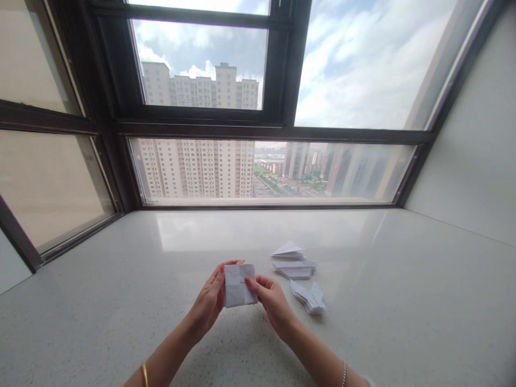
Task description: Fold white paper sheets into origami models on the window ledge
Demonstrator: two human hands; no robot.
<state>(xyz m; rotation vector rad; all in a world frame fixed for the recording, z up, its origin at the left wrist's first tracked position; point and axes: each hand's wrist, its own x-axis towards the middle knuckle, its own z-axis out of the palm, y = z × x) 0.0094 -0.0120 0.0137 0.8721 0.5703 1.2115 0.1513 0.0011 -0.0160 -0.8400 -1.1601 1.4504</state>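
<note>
Between my two hands is a small square of folded white paper, with crease lines crossing at its middle. My left hand grips it along the left edge, the thumb at that edge and the other fingers behind or at the top. On the right side, my right hand pinches the square, its thumb lying flat on the front face near the centre and its fingers curled behind. The paper is held up above the pale speckled sill, facing me. Its back is hidden.
Right of my hands lie a folded paper plane, a long folded paper piece and a folded white paper shape with points. They rest on the speckled stone sill. Dark window frames rise behind, with a wall at right.
</note>
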